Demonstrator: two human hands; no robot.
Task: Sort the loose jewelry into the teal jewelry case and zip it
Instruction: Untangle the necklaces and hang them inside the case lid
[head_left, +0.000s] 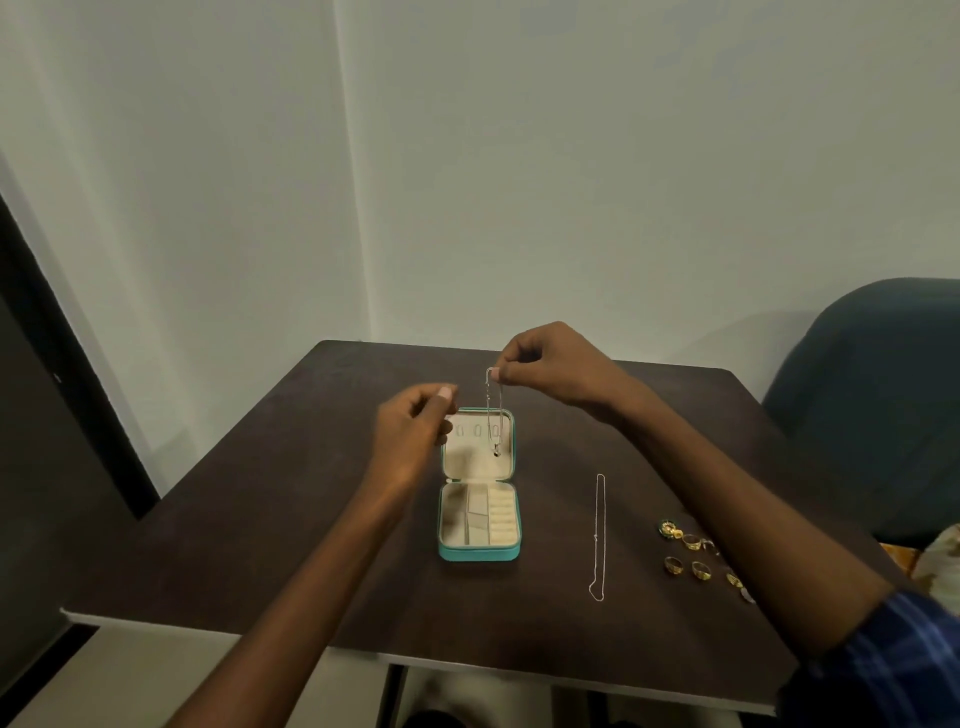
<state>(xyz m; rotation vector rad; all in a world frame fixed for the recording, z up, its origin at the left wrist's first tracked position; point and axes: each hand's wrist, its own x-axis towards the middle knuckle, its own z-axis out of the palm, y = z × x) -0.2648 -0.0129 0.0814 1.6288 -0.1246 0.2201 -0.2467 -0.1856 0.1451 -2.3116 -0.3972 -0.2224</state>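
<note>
right hand (550, 366) pinches pendant chain (492, 410) above open teal case (479, 555); left hand (415, 431) curled, grasp unclear

Open teal jewelry case (478, 555) on table; silver chain (600, 535) and gold rings (696, 556) right.

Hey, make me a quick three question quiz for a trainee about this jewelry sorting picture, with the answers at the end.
1. True or false: the teal case is zipped shut.
2. Which hand holds the hanging necklace? A left hand, B right hand, C neither.
3. What lies on the table between the case and the gold rings?

Key: 1 false, it lies open. 2 B, pinched at the top over the lid. 3 a second thin chain, laid out straight.
</note>
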